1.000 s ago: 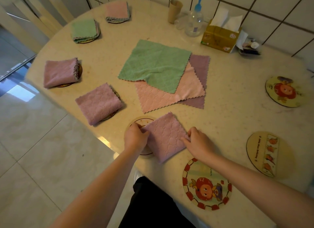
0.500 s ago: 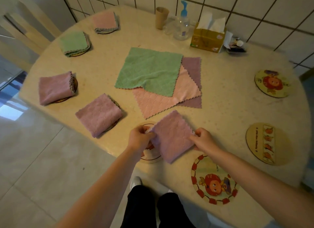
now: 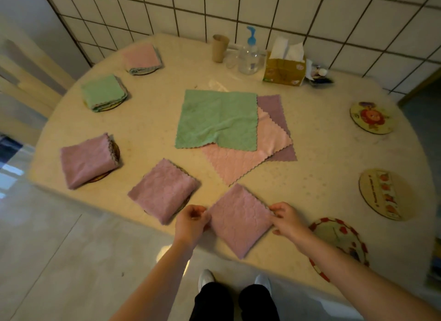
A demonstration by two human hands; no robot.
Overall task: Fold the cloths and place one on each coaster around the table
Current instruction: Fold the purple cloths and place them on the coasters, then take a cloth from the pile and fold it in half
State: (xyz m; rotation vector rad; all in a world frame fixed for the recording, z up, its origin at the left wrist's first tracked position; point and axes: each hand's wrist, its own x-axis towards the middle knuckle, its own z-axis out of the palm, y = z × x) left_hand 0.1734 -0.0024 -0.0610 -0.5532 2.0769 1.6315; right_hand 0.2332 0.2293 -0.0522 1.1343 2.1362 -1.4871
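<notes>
1. The folded mauve cloth (image 3: pixel 239 219) is a quilted square with zigzag-cut edges, lying flat at the near edge of the tabletop (image 3: pixel 322 153).
2. It sits turned like a diamond: one corner points toward the person and overhangs the edge, the opposite corner points at the unfolded cloths in the middle. Being square, it has no clear long axis.
3. The left hand (image 3: pixel 191 222) pinches its left corner, and the right hand (image 3: pixel 286 219) pinches its right corner, fingers curled on the fabric.
4. Whether a coaster lies under it cannot be told.
5. In the centre lies a spread green cloth (image 3: pixel 217 120) over a pink cloth (image 3: pixel 250 158) and a purple cloth (image 3: pixel 278 112).
6. To the left, four folded cloths rest on coasters: mauve (image 3: pixel 164 189), mauve (image 3: pixel 87 159), green (image 3: pixel 102 92), pink (image 3: pixel 142 58).
7. On the right, three coasters are bare: a red-rimmed coaster (image 3: pixel 338 237), a fruit-strip coaster (image 3: pixel 384 194) and a cartoon coaster (image 3: pixel 371 117).
8. The tabletop is pale, speckled and round, against a white tiled wall (image 3: pixel 286 14); a tissue box (image 3: pixel 284 69), a pump bottle (image 3: pixel 249 55) and a paper cup (image 3: pixel 220 47) stand at the back. The floor is glossy tile.
</notes>
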